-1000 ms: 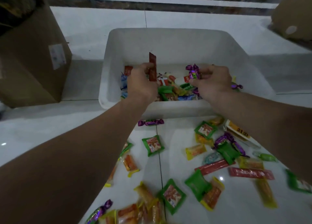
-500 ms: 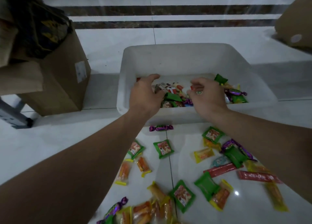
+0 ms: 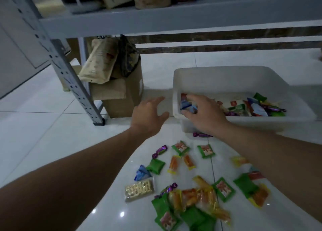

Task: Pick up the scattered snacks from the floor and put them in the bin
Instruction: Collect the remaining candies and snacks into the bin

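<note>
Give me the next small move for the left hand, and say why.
Probably lower the left hand to the purple candy on the floor: that hand hangs open and empty beside the bin, and many snacks lie outside it.

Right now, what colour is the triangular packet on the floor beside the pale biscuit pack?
The triangular packet is blue, shown best in the head view.

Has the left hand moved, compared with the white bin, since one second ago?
Yes. The left hand was over the white bin; now it is outside, left of its left wall, open, near the cardboard box.
</note>
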`<state>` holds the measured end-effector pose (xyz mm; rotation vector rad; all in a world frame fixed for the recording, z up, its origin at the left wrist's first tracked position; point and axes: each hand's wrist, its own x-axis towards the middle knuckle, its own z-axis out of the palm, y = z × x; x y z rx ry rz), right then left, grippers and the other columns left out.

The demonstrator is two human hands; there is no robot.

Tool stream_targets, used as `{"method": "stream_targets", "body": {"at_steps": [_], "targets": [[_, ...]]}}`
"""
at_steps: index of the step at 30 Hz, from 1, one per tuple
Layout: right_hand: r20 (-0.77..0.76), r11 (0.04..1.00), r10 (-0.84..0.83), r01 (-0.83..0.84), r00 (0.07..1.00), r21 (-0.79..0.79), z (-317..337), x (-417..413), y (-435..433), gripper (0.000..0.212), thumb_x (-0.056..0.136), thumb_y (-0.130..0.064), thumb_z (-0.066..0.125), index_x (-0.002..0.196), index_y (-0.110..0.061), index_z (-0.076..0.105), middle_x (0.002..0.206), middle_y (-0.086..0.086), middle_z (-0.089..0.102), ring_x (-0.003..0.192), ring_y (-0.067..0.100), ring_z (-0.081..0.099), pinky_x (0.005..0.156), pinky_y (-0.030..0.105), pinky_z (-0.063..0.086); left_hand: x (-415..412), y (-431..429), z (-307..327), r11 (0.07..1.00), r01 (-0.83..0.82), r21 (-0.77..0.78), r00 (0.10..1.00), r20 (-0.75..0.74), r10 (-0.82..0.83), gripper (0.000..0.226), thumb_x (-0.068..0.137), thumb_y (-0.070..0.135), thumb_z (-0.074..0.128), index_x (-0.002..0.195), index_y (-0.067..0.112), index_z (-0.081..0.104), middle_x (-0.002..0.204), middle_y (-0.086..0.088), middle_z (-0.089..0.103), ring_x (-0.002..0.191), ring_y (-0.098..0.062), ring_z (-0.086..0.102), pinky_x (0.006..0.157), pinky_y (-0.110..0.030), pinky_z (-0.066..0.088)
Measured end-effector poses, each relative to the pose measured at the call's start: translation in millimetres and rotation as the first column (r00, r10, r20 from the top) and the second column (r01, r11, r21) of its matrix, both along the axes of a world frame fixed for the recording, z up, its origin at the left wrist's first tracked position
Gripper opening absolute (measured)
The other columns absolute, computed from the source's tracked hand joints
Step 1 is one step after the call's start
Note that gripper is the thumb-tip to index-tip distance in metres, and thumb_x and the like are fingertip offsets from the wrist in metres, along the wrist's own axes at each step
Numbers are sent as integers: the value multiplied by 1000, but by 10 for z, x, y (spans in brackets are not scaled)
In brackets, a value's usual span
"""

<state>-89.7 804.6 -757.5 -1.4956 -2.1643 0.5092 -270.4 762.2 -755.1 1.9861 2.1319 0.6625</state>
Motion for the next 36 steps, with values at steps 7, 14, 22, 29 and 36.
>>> {"method": "stream_targets", "body": {"at_steps": [7, 14, 22, 29, 36], "targets": [[22, 961, 150, -140, 988, -239, -467, -394, -371, 71, 89, -49, 59, 149, -28, 27, 153, -2, 32, 138, 18, 33, 111, 39, 33, -272, -664, -512, 952, -246, -180, 840, 451, 302, 63, 86, 43, 65, 142, 27, 42, 146, 1, 44, 134, -19, 41, 109, -33, 33], [53, 904, 275, -240, 960, -355, -826, -529, -562, 72, 89, -47, 60, 150, -30, 25, 152, 0, 33, 136, 19, 35, 109, 39, 35, -453, -934, -1021, 923, -229, -311, 842, 412, 348, 68, 84, 37, 70, 144, 29, 38, 145, -2, 45, 132, -22, 42, 106, -33, 34], [103, 890, 297, -236, 949, -389, -1065, -531, -587, 69, 90, -44, 60, 149, -32, 26, 149, 2, 37, 134, 22, 37, 108, 42, 36, -693, -1260, -1582, 834, 11, -551, 992, 109, 59, 101, 62, 34, 86, 146, 34, 31, 143, 1, 43, 128, -21, 40, 105, -37, 39], [137, 872, 330, -245, 934, -425, -1269, -573, -630, 69, 89, -43, 62, 148, -32, 28, 149, 3, 37, 134, 23, 39, 105, 42, 39, -707, -1227, -1724, 845, 78, -529, 997, 57, -57, 97, 65, 27, 85, 145, 31, 31, 142, -3, 40, 124, -23, 42, 101, -42, 43], [153, 853, 360, -258, 920, -454, -1423, -650, -653, 62, 89, -38, 63, 145, -32, 36, 146, 1, 42, 129, 22, 45, 100, 34, 41, -666, -1135, -1817, 876, 74, -477, 996, 70, -46, 82, 66, 30, 84, 136, 30, 42, 124, -3, 49, 109, -21, 49, 89, -37, 49]]}}
